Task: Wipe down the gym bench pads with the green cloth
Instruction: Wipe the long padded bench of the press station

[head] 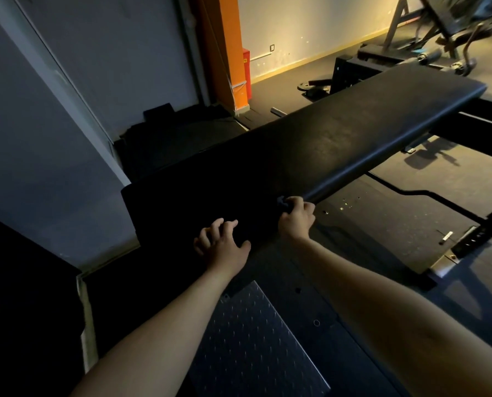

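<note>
A long black bench pad (339,130) runs from the lower left to the upper right of the head view, its near end in deep shadow. My right hand (296,217) grips a small bunched cloth (282,202) against the pad's near right edge; the cloth looks dark in this dim light. My left hand (221,243) rests on the near end of the pad with its fingers spread and slightly bent, holding nothing.
A metal tread plate (250,339) lies on the floor below my arms. A curved barbell (428,193) lies on the floor at right. An orange pillar (227,50) stands at the back, and other gym equipment (439,27) stands at top right.
</note>
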